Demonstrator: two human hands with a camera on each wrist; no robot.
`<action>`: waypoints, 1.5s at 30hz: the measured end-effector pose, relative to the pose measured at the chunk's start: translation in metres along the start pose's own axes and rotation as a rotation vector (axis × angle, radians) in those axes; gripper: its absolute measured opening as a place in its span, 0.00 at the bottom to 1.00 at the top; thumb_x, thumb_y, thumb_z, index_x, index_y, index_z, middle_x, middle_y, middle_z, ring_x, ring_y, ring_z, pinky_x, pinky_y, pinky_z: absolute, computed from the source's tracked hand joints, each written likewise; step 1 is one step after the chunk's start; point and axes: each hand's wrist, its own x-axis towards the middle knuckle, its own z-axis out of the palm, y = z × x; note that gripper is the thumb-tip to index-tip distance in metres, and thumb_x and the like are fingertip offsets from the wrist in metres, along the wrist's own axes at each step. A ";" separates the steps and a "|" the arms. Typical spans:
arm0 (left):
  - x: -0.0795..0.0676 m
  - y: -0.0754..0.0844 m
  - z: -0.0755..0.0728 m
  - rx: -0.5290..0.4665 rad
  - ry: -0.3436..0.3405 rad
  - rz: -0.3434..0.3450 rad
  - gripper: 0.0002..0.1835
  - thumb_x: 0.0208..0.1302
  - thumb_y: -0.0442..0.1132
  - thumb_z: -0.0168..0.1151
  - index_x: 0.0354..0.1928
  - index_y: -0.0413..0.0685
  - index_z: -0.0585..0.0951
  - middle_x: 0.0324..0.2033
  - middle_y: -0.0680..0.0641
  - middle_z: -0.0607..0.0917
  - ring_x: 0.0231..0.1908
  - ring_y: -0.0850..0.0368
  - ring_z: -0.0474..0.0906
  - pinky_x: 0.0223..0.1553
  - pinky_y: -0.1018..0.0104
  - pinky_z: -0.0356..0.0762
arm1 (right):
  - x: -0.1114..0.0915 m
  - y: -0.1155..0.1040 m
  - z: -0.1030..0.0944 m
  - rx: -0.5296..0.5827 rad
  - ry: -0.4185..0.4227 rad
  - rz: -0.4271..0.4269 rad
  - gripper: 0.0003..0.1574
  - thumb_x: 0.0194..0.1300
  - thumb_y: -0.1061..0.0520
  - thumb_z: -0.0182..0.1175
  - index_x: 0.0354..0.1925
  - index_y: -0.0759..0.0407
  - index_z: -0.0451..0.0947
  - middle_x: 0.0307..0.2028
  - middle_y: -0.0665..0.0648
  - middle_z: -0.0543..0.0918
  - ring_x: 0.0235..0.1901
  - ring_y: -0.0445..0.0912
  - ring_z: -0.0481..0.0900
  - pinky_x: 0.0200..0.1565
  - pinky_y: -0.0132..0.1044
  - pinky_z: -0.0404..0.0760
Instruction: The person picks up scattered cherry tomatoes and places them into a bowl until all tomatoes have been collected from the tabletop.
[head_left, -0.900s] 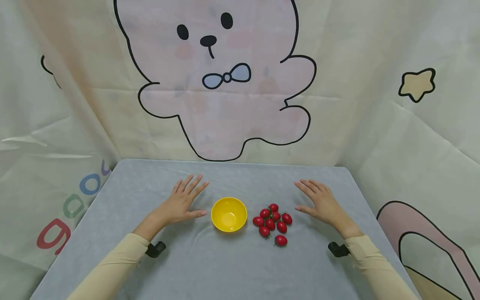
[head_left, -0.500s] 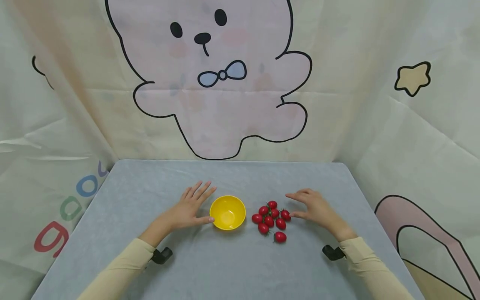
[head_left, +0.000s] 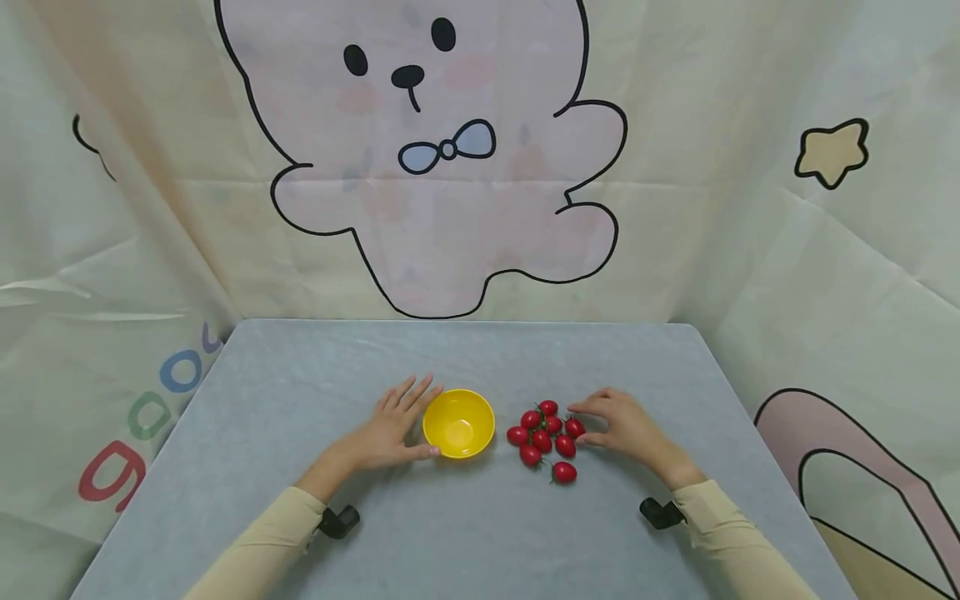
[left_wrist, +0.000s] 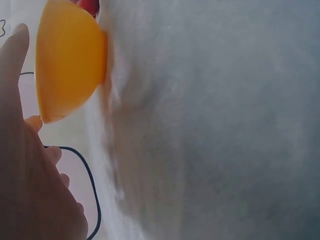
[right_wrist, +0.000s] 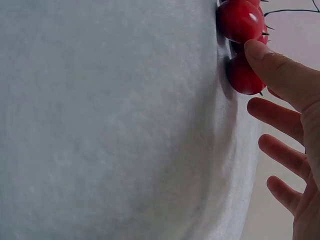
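Note:
A round yellow bowl (head_left: 459,425) stands upright near the middle of the table, its inside bare. My left hand (head_left: 386,432) is at the bowl's left side, thumb and fingers spread about the rim; in the left wrist view a fingertip meets the rim of the bowl (left_wrist: 70,62). To the right of the bowl lies a cluster of several red cherry tomatoes (head_left: 542,441) with green stems. At its right edge, my right hand (head_left: 622,427) has thumb and index finger either side of a cherry tomato (right_wrist: 243,76). Whether they touch it is unclear.
The table (head_left: 465,533) has a grey-blue cloth. One cherry tomato (head_left: 564,472) lies slightly nearer than the cluster. A curtain (head_left: 690,208) with a cartoon bear hangs behind the table and along both sides. A black wrist camera (head_left: 339,522) sits under the left cuff.
My left hand has moved right, up to the bowl's rim. My right hand has moved left to the tomato cluster, its thumb and index finger drawing closer together.

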 end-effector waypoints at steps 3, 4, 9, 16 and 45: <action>-0.001 0.000 0.003 -0.015 0.006 -0.011 0.53 0.61 0.67 0.60 0.79 0.54 0.48 0.80 0.45 0.45 0.78 0.35 0.39 0.72 0.27 0.40 | 0.000 0.001 0.003 -0.024 0.006 -0.016 0.32 0.47 0.45 0.78 0.52 0.49 0.85 0.43 0.47 0.89 0.45 0.46 0.80 0.47 0.49 0.78; -0.001 0.000 0.004 -0.020 0.007 -0.015 0.53 0.61 0.67 0.60 0.79 0.53 0.48 0.80 0.44 0.45 0.78 0.35 0.39 0.72 0.27 0.41 | 0.000 0.001 0.004 -0.029 0.010 -0.022 0.31 0.47 0.45 0.78 0.51 0.50 0.85 0.42 0.47 0.89 0.45 0.46 0.80 0.47 0.49 0.79; -0.001 0.000 0.007 -0.033 0.005 -0.036 0.53 0.61 0.67 0.60 0.79 0.55 0.48 0.80 0.45 0.45 0.79 0.36 0.39 0.72 0.28 0.41 | 0.001 0.001 0.006 -0.034 0.002 -0.026 0.28 0.48 0.44 0.77 0.49 0.49 0.87 0.40 0.47 0.89 0.44 0.47 0.81 0.46 0.49 0.78; 0.000 -0.001 0.010 -0.049 -0.012 -0.059 0.54 0.60 0.69 0.59 0.80 0.58 0.45 0.80 0.48 0.42 0.79 0.40 0.36 0.74 0.30 0.38 | 0.001 -0.001 0.006 -0.032 0.010 -0.007 0.26 0.49 0.45 0.77 0.47 0.50 0.87 0.39 0.48 0.88 0.43 0.47 0.81 0.46 0.50 0.78; 0.005 0.003 0.012 -0.074 -0.010 -0.072 0.55 0.58 0.71 0.61 0.79 0.56 0.47 0.80 0.45 0.44 0.79 0.39 0.39 0.74 0.31 0.40 | 0.048 -0.036 -0.030 -0.048 -0.027 -0.054 0.26 0.54 0.45 0.74 0.50 0.51 0.86 0.43 0.48 0.89 0.45 0.46 0.81 0.47 0.46 0.81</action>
